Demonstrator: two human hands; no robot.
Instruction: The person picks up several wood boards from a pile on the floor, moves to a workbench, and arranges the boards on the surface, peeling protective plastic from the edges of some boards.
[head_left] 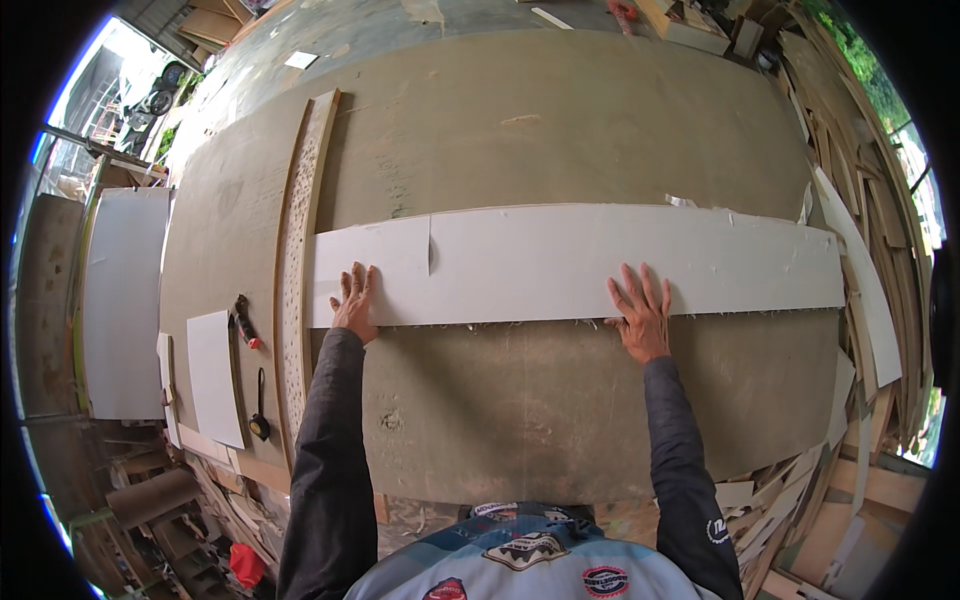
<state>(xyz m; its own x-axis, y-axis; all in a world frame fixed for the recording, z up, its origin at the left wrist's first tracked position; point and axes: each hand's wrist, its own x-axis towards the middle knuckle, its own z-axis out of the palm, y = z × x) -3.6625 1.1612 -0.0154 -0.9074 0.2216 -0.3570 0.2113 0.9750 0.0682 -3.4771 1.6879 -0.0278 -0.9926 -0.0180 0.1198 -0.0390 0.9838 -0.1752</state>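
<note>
A long white panel (pixel 540 262) lies crosswise on the large brownish worktable (pixel 560 400). Its near edge looks ragged, and a short cut or crack runs in from its far edge toward the left. My left hand (pixel 355 303) rests flat near the panel's left end with fingers spread. Toward the right part of the near edge, my right hand (pixel 642 312) also presses flat, fingers apart and thumb along the edge. The panel's left end meets a long wooden strip (pixel 297 235) with a speckled face. Neither hand grips anything.
Left of the strip lie a dark hand tool (pixel 245 322) with a red tip, a tape measure (pixel 260 424) and a small white board (pixel 214 380). Scrap wood (pixel 850 160) is piled along the right edge. A white sheet (pixel 125 300) stands at far left.
</note>
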